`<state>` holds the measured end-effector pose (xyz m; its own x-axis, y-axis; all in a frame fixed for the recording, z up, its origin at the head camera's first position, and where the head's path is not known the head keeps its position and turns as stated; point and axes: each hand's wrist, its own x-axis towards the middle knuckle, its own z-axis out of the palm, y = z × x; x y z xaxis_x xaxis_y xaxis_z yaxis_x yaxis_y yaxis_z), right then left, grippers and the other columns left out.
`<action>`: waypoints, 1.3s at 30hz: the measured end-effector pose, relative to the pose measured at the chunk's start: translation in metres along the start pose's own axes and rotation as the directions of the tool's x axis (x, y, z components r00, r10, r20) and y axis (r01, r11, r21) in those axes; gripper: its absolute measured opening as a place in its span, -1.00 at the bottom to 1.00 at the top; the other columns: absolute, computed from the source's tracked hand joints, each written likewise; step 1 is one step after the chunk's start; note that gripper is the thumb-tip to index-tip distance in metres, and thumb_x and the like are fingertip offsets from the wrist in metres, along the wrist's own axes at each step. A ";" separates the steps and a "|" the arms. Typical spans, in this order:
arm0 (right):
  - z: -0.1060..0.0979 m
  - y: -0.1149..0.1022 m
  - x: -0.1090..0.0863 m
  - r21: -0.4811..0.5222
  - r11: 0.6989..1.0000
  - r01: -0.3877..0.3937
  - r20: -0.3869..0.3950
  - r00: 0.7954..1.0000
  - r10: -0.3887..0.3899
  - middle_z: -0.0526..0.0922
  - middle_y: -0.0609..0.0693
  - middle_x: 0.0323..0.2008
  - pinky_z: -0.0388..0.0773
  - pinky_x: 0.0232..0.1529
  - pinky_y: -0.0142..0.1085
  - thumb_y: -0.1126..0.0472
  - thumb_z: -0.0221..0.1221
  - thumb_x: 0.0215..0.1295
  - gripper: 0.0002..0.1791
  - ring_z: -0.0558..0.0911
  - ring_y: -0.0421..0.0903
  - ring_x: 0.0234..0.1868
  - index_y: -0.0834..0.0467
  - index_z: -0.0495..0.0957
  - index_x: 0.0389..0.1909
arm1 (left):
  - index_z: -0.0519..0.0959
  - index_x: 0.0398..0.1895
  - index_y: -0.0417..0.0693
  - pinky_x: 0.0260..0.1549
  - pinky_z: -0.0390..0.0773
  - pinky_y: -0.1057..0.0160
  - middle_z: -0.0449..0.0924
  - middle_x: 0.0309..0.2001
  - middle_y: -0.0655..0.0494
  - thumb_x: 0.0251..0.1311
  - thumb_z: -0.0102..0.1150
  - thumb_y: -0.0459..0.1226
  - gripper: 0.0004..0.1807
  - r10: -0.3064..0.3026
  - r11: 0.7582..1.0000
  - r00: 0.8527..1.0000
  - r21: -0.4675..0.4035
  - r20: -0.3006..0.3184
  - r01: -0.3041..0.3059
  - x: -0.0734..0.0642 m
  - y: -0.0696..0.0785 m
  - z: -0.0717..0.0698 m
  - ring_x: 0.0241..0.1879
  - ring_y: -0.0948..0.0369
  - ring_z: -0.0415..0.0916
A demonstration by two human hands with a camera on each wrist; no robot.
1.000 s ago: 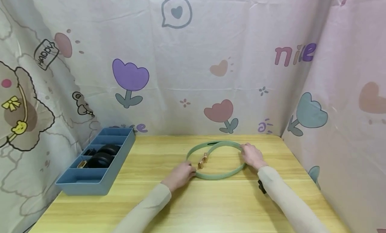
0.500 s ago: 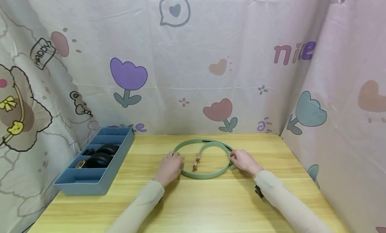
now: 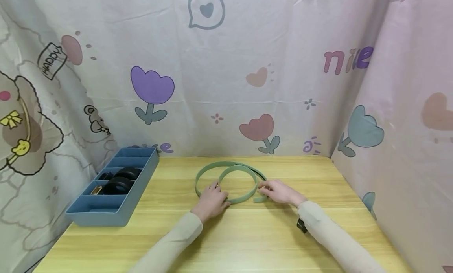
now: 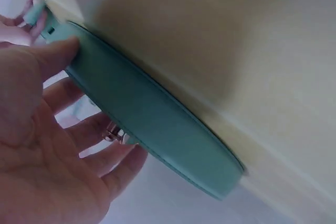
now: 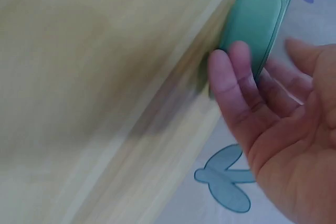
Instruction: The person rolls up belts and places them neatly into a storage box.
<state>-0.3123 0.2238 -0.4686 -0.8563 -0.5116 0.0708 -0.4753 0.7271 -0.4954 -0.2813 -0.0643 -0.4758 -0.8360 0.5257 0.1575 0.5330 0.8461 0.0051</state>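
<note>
A light green belt [image 3: 240, 199] stands on edge on the table, wound into a wide outer loop with a smaller loop inside. My left hand [image 3: 211, 200] pinches the belt at the front left; in the left wrist view the thumb presses the outer face and the fingers reach behind. A rose-gold buckle [image 4: 113, 132] shows near those fingers, mostly hidden in the head view. My right hand [image 3: 279, 191] is at the loop's right side, near the free belt end [image 3: 260, 199]. In the right wrist view its fingertips [image 5: 223, 66] touch the rounded tip, thumb apart.
A blue divided box [image 3: 132, 202] stands at the table's left, with black rolled belts [image 3: 118, 185] and a gold buckle [image 3: 96, 190] in its middle compartments. The wooden table [image 3: 247, 241] meets a patterned curtain [image 3: 212, 68] at the back and both sides.
The belt has shifted left and its inner loop has formed a rounder coil. My right hand has moved left along it; my left hand went left, then back right over the buckle.
</note>
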 end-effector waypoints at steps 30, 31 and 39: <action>0.024 -0.044 0.027 -0.173 0.948 0.269 -0.082 0.955 -0.286 0.64 0.09 0.10 0.46 0.22 -0.06 0.40 0.16 0.32 -0.64 0.57 0.04 0.16 0.21 0.57 0.13 | 0.55 0.14 0.05 -0.40 0.51 0.42 0.52 -0.11 0.11 0.28 0.21 -0.23 -0.65 0.208 0.960 0.977 -0.186 -0.038 -0.211 0.006 0.016 -0.007 -0.39 0.35 0.45; 0.024 -0.043 0.031 -0.206 0.943 0.262 -0.084 0.955 -0.284 0.61 0.13 0.14 0.40 0.27 0.02 0.40 0.15 0.32 -0.62 0.52 0.12 0.22 0.22 0.55 0.16 | 0.55 0.12 0.05 -0.40 0.49 0.43 0.53 -0.13 0.13 0.30 0.20 -0.22 -0.67 0.237 0.953 0.971 -0.189 -0.023 -0.237 0.006 0.020 -0.005 -0.40 0.37 0.44; 0.024 -0.022 0.046 -0.388 0.920 0.053 -0.167 0.978 -0.127 0.71 0.00 -0.13 0.41 0.14 0.13 0.08 0.28 0.28 -0.83 0.52 0.13 0.18 0.07 0.73 -0.22 | 0.61 -0.36 0.03 -0.43 0.41 0.45 0.51 -0.41 0.27 0.31 0.21 -0.15 -0.86 0.218 0.950 0.975 -0.235 0.032 -0.205 0.004 0.023 0.000 -0.45 0.40 0.35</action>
<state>-0.3361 0.1729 -0.4752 -0.8107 -0.5162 0.2763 -0.5613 0.8194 -0.1161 -0.2728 -0.0428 -0.4755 -0.7032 0.7002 0.1234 0.7085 0.6754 0.2046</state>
